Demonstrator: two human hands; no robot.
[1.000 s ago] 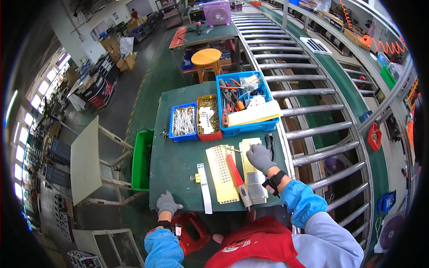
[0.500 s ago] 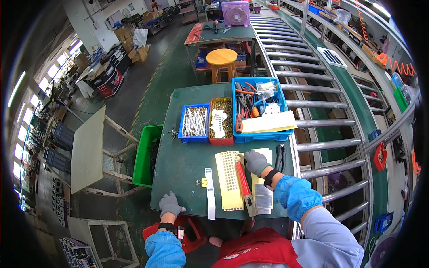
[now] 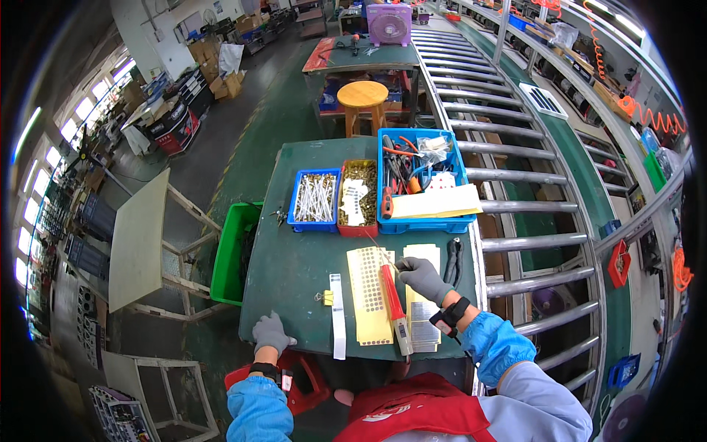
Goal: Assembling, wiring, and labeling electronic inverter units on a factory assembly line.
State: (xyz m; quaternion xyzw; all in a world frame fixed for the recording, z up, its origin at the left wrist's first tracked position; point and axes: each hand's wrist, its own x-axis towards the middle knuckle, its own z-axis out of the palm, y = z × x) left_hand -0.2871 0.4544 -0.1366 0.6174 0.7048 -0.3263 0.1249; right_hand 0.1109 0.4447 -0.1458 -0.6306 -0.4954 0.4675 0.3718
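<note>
My left hand (image 3: 272, 333), in a grey glove, rests on the front left edge of the green table, fingers apart and nothing in it. My gloved right hand (image 3: 425, 280) is over the yellow sticker sheets, with its fingers drawn together; what they pinch, if anything, is too small to make out. Just left of its fingertips lies a long red-and-grey pen-like tool (image 3: 393, 295) with a thin tip, across the sheet of round grey stickers (image 3: 366, 280). A second yellow sheet (image 3: 423, 317) lies partly under my right hand. A white strip (image 3: 338, 317) lies further left, with a yellow binder clip (image 3: 325, 297) beside it.
A blue bin of white ties (image 3: 315, 197), a red bin of small brass parts (image 3: 359, 169) and a blue tool crate (image 3: 420, 225) stand along the back. Black pliers (image 3: 454, 263) lie right. A roller conveyor (image 3: 534, 244) borders the table; a green bin (image 3: 230, 258) stands left.
My right hand has drawn slightly back toward me, uncovering more of the right yellow sheet. The red tool's thin tip now shows more plainly. My left hand stays at the table edge.
</note>
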